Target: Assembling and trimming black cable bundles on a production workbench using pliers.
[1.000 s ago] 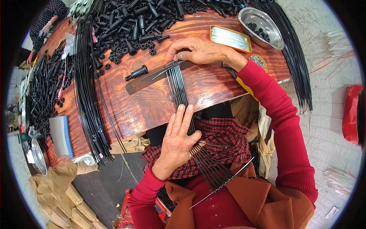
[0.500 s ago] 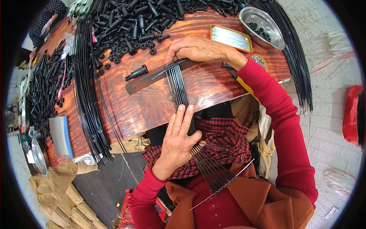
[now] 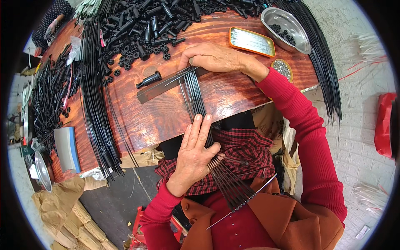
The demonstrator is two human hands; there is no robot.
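1. A bundle of thin black rods (image 3: 196,93) lies side by side across the wooden table (image 3: 166,112), running over a flat metal bar (image 3: 154,89) and past the table's near edge onto the lap.
2. The right hand (image 3: 212,56) lies flat, fingers released, pressing the rod ends against the bar's far end.
3. The left hand (image 3: 196,152) lies open and flat on the rods just off the table's near edge; it grasps nothing.
4. Judged progress: this batch is squared at the bar; one stray rod (image 3: 241,200) angles off at the lap end.
5. Left of the bar lies a long sheaf of black rods (image 3: 96,104); beyond it, a heap of black plastic fittings (image 3: 146,29), apparently unprocessed stock.
6. Right of the bar: an orange-rimmed tin (image 3: 252,41) and a steel bowl (image 3: 287,23).
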